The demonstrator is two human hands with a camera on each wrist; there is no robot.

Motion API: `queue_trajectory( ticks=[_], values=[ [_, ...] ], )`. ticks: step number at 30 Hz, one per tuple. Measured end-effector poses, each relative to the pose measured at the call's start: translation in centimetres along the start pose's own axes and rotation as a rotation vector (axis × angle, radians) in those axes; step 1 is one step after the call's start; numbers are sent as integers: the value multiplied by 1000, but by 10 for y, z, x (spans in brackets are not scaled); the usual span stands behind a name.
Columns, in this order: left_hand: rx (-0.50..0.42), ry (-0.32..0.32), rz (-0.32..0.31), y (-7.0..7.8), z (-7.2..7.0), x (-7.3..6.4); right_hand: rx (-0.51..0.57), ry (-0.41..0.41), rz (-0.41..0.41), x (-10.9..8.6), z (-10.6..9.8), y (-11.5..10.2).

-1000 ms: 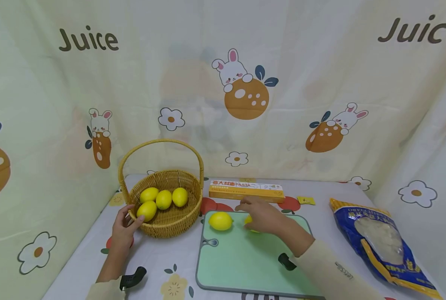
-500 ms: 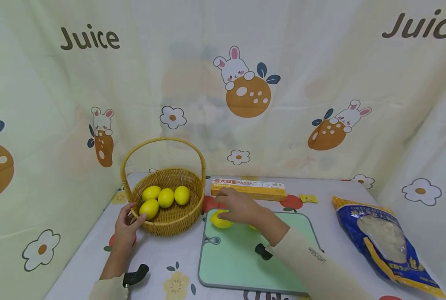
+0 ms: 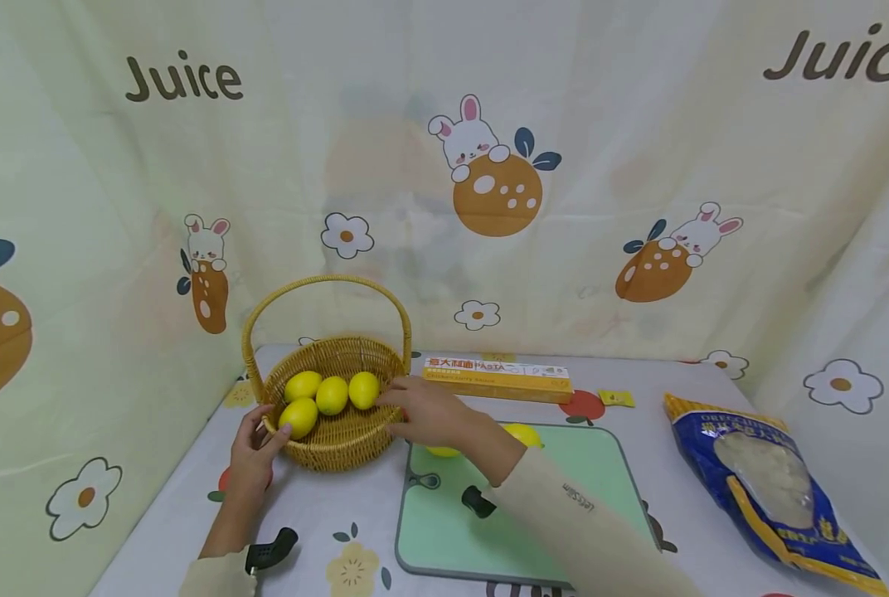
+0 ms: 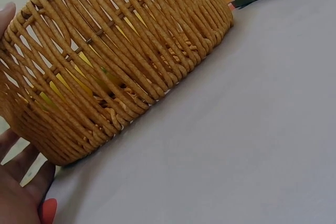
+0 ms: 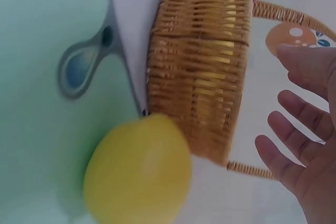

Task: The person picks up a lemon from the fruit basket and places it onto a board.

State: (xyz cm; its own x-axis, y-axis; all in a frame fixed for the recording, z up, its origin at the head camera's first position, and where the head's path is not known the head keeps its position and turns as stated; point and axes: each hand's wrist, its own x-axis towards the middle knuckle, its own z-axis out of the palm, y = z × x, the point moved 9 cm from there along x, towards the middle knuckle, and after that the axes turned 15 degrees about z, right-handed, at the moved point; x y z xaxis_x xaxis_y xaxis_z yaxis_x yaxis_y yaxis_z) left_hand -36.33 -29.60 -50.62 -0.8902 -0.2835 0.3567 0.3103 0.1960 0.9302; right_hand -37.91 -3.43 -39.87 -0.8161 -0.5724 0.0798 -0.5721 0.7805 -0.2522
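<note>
At the left stands a round wicker basket (image 3: 328, 458) with a tall arched handle. Several yellow lemons (image 3: 332, 395) lie inside it. My left hand (image 3: 250, 452) grips the basket's left side, with the thumb over the rim by a lemon. Over the basket's right edge reaches my right hand (image 3: 433, 414); in the right wrist view its fingers (image 5: 286, 163) are spread and hold nothing. Two lemons rest on the green cutting board (image 3: 482, 531), one lemon (image 3: 522, 434) behind the right wrist and another lemon (image 3: 443, 452) mostly hidden beneath the right hand.
A pasta box (image 3: 497, 380) lies behind the board. To its right is a small yellow packet (image 3: 616, 399). A blue bag (image 3: 773, 481) of pasta lies at the far right. The printed curtain (image 3: 586, 124) hangs behind the table.
My right hand has moved left, from the right-hand lemon past the left-hand one to the basket's right edge. The left hand stays on the basket.
</note>
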Motion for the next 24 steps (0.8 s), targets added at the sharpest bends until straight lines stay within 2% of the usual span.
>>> queue_trajectory(
  ticks=[7,15,17,20,23,24],
  values=[
    [-11,5,26,1,1,-2,42,-70,16,22,9,-22],
    [-10,9,34,-1,0,1,73,-133,85,42,23,-24],
    [-14,7,32,5,0,0,83,-139,74,45,24,-27],
    [-7,-1,44,6,0,1,95,-139,47,50,28,-33],
    [1,-4,41,3,-1,0,109,-145,31,55,37,-38],
    [6,-1,39,-1,-2,0,113,-149,33,56,40,-40]
  ],
)
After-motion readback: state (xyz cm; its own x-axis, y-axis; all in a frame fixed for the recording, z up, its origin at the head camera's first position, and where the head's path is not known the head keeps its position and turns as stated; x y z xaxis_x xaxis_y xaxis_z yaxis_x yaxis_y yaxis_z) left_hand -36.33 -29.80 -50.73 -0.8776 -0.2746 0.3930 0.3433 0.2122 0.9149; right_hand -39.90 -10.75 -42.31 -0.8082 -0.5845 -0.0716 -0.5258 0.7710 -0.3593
